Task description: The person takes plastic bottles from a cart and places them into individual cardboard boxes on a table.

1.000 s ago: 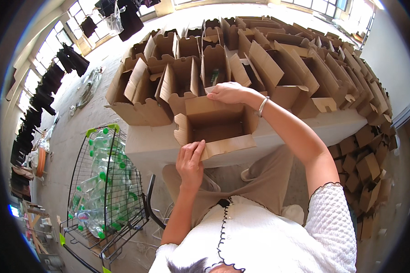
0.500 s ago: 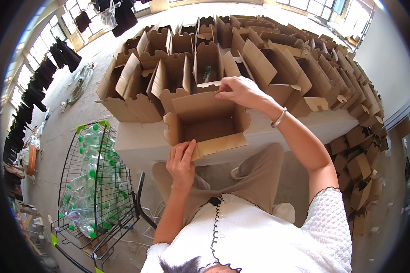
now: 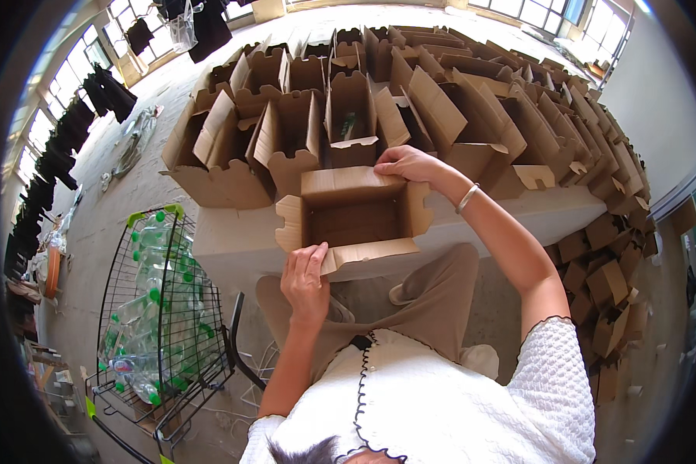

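An open cardboard box (image 3: 354, 223) stands at the near edge of the white table (image 3: 518, 215), its flaps folded outward and its inside bare. My left hand (image 3: 306, 284) pinches the left end of its near flap, thumb on top. With bent fingers, my right hand (image 3: 414, 165) grips the right corner of the far flap, which leans outward. Just beyond stands an open box (image 3: 351, 108) with a green-tinted clear bottle (image 3: 349, 124) inside.
Rows of open cardboard boxes (image 3: 290, 131) fill the far side of the table. A black wire cart (image 3: 162, 309) of green-capped plastic bottles (image 3: 143, 313) stands at my left. More boxes (image 3: 607, 286) are piled at the right. Dark clothes (image 3: 58, 151) hang far left.
The box's far flap has swung outward, away from me, with my right hand on its corner. The side flaps spread wider. My left hand stays on the near flap.
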### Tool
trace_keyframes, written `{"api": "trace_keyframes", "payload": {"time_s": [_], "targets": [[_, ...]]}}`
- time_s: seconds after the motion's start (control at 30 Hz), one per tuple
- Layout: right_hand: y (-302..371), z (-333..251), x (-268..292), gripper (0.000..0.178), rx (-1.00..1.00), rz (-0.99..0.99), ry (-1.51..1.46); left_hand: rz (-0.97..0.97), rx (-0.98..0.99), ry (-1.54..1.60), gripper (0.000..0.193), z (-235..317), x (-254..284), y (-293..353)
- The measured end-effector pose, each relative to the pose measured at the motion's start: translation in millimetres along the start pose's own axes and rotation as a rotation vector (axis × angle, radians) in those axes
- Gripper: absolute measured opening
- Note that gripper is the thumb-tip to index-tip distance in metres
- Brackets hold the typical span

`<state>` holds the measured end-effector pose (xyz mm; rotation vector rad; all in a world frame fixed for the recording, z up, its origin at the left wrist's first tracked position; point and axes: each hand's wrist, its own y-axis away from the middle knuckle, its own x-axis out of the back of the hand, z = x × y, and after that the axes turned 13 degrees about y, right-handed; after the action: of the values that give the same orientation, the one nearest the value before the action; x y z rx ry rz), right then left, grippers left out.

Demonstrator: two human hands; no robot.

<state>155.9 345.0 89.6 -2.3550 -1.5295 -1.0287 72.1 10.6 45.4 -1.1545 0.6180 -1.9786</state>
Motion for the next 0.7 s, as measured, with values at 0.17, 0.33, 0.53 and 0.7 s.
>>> {"api": "trace_keyframes", "payload": {"time_s": [0.17,0.33,0.53,0.7], "targets": [[24,-39,6,0.024,0.262,0.374,0.577,-0.008,0.003,-0.045,0.056,-1,2,-2],[56,-66,-2,0.055,0.392,0.154,1.181,0.028,0.022,-0.019,0.054,-11,-7,-12],[86,-32,-27,0.129,0.410,0.142,1.025,-0.131,-0.060,-0.085,0.066,-13,-18,-4],[84,-28,-34,0.137,0.423,0.185,0.859,-0.168,-0.077,-0.098,0.062,-12,9,20]]}}
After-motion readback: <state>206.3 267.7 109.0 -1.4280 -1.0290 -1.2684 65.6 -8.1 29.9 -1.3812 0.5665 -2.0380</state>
